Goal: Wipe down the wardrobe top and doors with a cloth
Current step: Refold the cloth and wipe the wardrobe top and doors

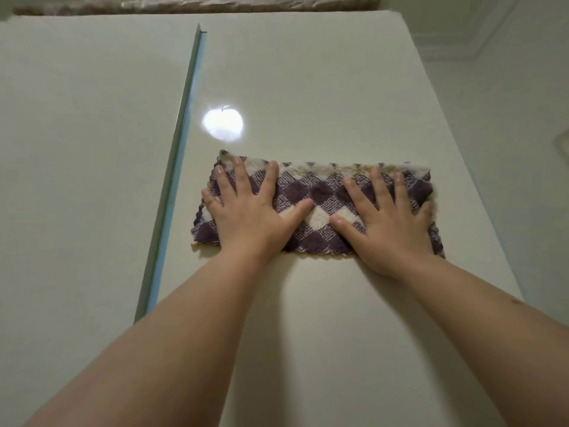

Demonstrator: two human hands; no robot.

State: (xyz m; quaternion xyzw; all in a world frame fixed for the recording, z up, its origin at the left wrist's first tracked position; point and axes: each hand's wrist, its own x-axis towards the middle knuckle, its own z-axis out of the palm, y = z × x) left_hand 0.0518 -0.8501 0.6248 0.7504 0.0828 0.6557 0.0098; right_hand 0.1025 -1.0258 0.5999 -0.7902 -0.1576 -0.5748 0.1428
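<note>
A purple-and-white checked cloth (320,192) lies spread out flat against the pale cream right wardrobe door (308,72). My left hand (246,208) presses flat on the cloth's left half with its fingers spread. My right hand (391,220) presses flat on the right half in the same way. Both palms pin the cloth to the door panel; neither hand curls around it. The cloth's far edge shows a fluffy beige fringe.
A thin blue-green strip (172,192) runs along the seam between this door and the left door (77,149). A bright lamp reflection (222,124) glints just above the cloth. Brownish wrapped material (197,3) sits at the wardrobe's top edge. A white wall (508,149) borders the right side.
</note>
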